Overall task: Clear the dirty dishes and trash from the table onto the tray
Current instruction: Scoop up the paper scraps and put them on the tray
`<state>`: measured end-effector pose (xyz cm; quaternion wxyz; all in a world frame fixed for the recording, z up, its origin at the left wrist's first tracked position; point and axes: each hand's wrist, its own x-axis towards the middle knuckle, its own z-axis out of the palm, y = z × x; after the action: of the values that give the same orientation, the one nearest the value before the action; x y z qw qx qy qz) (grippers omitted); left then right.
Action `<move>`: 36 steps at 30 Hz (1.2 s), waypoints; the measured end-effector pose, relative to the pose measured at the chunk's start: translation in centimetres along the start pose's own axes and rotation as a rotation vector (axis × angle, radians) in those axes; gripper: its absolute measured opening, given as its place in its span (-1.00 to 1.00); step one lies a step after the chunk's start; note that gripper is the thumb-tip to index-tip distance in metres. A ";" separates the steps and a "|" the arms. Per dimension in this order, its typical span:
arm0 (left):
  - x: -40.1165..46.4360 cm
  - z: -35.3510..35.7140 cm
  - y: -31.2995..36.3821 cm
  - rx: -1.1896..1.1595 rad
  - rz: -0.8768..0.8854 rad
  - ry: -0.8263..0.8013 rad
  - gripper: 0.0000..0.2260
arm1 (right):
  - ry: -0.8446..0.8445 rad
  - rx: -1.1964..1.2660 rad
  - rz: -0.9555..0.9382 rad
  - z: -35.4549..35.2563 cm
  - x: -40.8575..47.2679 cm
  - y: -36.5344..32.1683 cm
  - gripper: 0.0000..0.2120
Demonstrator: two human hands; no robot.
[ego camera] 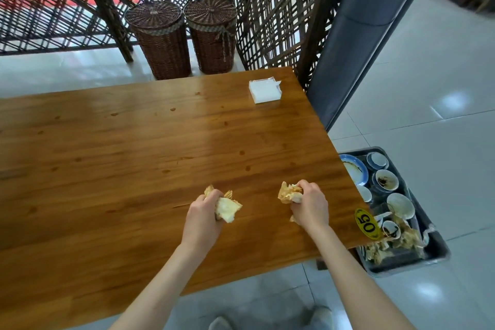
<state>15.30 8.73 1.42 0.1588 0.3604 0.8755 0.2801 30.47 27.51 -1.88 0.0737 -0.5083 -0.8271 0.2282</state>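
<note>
My left hand point(203, 213) grips a crumpled, stained napkin point(227, 207) on the wooden table point(120, 158). My right hand point(310, 202) grips a second crumpled, stained napkin point(288, 193) close to the table's right edge. The grey tray point(439, 252) sits on the floor to the right, below the table's corner. It holds several dirty bowls point(386, 180), a blue-rimmed plate point(353, 169) and a heap of used napkins point(393, 242). Part of the tray is hidden under the table.
A white stack of clean napkins point(265, 91) lies at the table's far right. A yellow "05" sticker point(367, 224) marks the near right corner. Two wicker baskets point(184, 37) stand beyond the table by a lattice screen. A grey pillar point(356, 43) rises at the right.
</note>
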 end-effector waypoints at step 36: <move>0.3 41.6 31.9 -0.060 -0.114 -0.258 -0.67 | -0.178 0.002 0.000 -11.8 11.0 45.1 -0.84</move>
<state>52.34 43.20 -12.34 0.2964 0.3382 0.8581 0.2479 65.87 57.79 -13.03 0.0003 -0.4858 -0.8302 0.2735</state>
